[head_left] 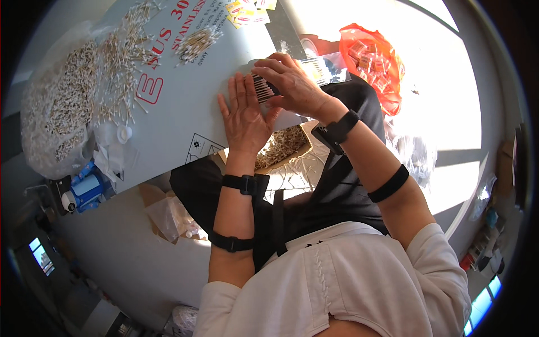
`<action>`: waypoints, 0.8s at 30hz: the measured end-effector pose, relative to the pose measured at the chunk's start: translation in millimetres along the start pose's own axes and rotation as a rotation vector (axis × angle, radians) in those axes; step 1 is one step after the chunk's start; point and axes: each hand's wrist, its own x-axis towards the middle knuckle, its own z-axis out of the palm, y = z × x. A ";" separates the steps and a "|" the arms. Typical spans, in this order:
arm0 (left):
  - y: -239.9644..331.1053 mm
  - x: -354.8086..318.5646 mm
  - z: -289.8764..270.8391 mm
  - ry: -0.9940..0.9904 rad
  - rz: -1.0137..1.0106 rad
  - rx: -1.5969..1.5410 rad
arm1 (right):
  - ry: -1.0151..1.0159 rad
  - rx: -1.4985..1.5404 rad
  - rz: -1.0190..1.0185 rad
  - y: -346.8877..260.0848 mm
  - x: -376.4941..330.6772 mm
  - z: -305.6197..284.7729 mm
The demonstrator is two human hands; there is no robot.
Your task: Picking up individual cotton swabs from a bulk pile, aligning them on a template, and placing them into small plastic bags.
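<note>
A short row of cotton swabs lies side by side against something dark at the table edge, between my two hands. My left hand rests flat on the table with its fingers stretched out, along the left ends of the swabs. Over the row arches my right hand, its fingers at the far end and its thumb at the near end, closed about the swabs. Part of the row is hidden beneath it. Just right of this hand is a clear plastic bag with more swabs in it.
Loose swabs lie piled on the grey printed tabletop. A big clear bag of swabs sits at its left, above a blue-and-white bottle. Below the edge stands a box of swabs. A red bag holds small packs.
</note>
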 end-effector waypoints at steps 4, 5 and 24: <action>2.9 1.3 -7.4 -0.014 0.002 -0.060 | -0.115 -0.155 -0.141 9.2 -5.4 -3.4; 2.2 1.2 -7.8 -0.013 0.001 -0.060 | -0.136 -0.212 -0.171 9.8 -6.0 -1.9; 15.8 7.3 1.3 -0.008 0.002 0.001 | -0.050 -0.411 0.158 37.7 -57.8 -42.8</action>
